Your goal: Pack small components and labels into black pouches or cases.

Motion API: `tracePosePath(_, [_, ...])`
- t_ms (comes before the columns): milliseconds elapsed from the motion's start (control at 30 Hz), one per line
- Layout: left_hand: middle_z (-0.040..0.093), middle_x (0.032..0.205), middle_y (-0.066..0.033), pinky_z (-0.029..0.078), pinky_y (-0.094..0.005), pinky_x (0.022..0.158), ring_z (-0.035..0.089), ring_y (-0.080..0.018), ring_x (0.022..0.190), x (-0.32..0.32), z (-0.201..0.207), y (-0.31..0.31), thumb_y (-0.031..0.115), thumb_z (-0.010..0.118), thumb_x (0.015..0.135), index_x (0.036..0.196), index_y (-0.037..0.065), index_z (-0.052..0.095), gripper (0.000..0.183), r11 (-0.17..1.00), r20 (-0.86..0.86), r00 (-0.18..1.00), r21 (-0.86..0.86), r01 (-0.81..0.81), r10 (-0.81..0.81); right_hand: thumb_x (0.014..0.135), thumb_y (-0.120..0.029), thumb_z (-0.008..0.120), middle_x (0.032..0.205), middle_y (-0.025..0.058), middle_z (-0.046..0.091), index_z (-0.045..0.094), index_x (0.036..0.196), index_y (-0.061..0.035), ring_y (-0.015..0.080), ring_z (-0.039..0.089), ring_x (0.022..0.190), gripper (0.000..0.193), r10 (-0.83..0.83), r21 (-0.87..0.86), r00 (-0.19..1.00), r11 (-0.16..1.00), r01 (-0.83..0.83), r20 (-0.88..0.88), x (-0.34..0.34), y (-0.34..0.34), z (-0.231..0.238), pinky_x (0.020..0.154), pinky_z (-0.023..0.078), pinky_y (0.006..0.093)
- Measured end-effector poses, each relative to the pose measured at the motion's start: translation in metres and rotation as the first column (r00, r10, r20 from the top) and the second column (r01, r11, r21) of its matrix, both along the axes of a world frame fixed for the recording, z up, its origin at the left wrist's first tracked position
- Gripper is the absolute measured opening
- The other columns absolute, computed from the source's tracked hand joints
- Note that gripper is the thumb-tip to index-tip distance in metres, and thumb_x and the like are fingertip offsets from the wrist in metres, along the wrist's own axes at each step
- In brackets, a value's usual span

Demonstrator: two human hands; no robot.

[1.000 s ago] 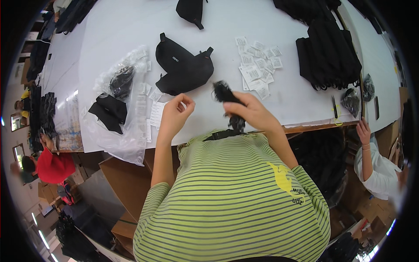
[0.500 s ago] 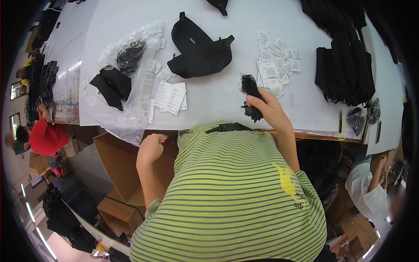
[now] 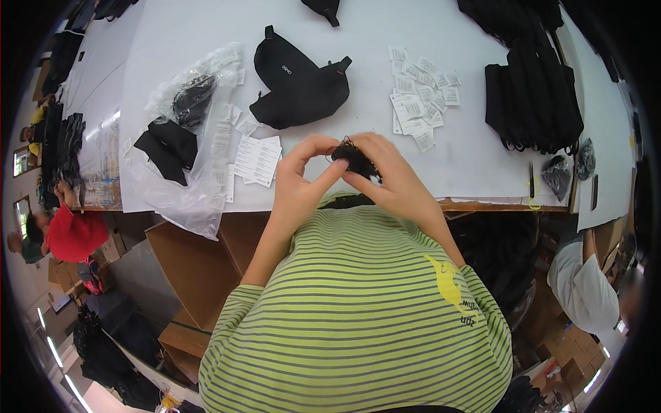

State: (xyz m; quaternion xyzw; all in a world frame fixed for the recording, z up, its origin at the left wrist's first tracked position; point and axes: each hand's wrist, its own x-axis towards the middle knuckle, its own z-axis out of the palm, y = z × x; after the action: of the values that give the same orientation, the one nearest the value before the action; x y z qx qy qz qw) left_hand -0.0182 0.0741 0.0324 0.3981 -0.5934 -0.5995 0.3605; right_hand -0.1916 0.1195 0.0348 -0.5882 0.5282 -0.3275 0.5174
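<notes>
A bundle of thin black string loops [image 3: 355, 160] is held at the front edge of the table, close to my body. My left hand [image 3: 304, 180] pinches its left side between thumb and fingers. Around the other side, my right hand [image 3: 391, 177] grips it, fingers curled over the top. Part of the bundle is hidden by my fingers. Just beyond my hands lie black fabric waist bags [image 3: 303, 86]. Small white printed tags [image 3: 421, 103] are spread in a loose heap to the right, and larger white printed cards [image 3: 257, 160] lie left of my left hand.
A clear plastic bag [image 3: 206, 165] with black pouches [image 3: 167, 148] lies on the left. Black bags are stacked [image 3: 533, 103] at the right, near small wrapped black items [image 3: 556, 175] and scissors-like snips [image 3: 531, 180]. Cardboard boxes [image 3: 182, 275] stand below. Other people work at both sides.
My left hand has come up from below the table edge to the bundle. My right hand has drawn the bundle left and nearer, and both hands now hold it.
</notes>
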Motion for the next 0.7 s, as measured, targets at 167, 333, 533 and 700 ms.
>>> tracePosePath(167, [0.060, 0.091, -0.0033, 0.041, -0.0270, 0.086, 0.055, -0.0125, 0.093, -0.005, -0.001, -0.003, 0.003, 0.066, 0.080, 0.093, -0.002, 0.061, 0.015, 0.996, 0.140, 0.988, -0.061, 0.071, -0.062, 0.079, -0.016, 0.069, 0.099, 0.0045, 0.060, 0.062, 0.097, -0.0048, 0.0233, 0.053, 0.097, 0.023, -0.270, -0.441, 0.956, 0.876, 0.194, -0.116, -0.005, -0.002, -0.011, 0.087, 0.040, 0.0341])
tracePosePath(333, [0.062, 0.084, -0.0035, 0.042, -0.0265, 0.082, 0.057, -0.0130, 0.084, -0.008, -0.004, -0.008, 0.014, 0.067, 0.081, 0.090, 0.002, 0.062, 0.015, 0.987, 0.059, 0.992, 0.123, 0.099, -0.107, 0.081, -0.013, 0.064, 0.092, 0.0040, 0.060, 0.060, 0.092, -0.0026, 0.0167, 0.054, 0.091, 0.016, -0.165, -0.173, 0.972, 0.966, 0.194, 0.167, -0.017, 0.001, -0.020, 0.083, 0.041, 0.0302])
tracePosePath(533, [0.057, 0.067, -0.0004, 0.040, -0.0221, 0.069, 0.051, -0.0074, 0.064, -0.011, -0.007, -0.021, 0.017, 0.062, 0.086, 0.088, 0.004, 0.058, 0.013, 0.790, -0.268, 0.919, 0.476, 0.388, -0.290, 0.088, -0.014, 0.056, 0.074, -0.0002, 0.058, 0.056, 0.088, -0.0025, 0.0083, 0.052, 0.073, 0.011, -0.207, 0.248, 0.808, 0.966, 0.078, 0.552, -0.031, 0.008, -0.018, 0.068, 0.041, 0.0251])
tracePosePath(700, [0.059, 0.069, -0.0042, 0.042, -0.0269, 0.069, 0.054, -0.0134, 0.065, -0.019, -0.022, -0.023, 0.024, 0.066, 0.086, 0.097, 0.003, 0.058, 0.024, 0.803, 0.145, 0.845, 0.427, 0.417, -0.515, 0.088, -0.015, 0.055, 0.066, -0.0005, 0.055, 0.056, 0.092, -0.0031, 0.0106, 0.051, 0.064, 0.012, -0.213, 0.369, 0.918, 0.926, 0.081, 0.334, -0.057, 0.018, -0.026, 0.064, 0.041, 0.0252])
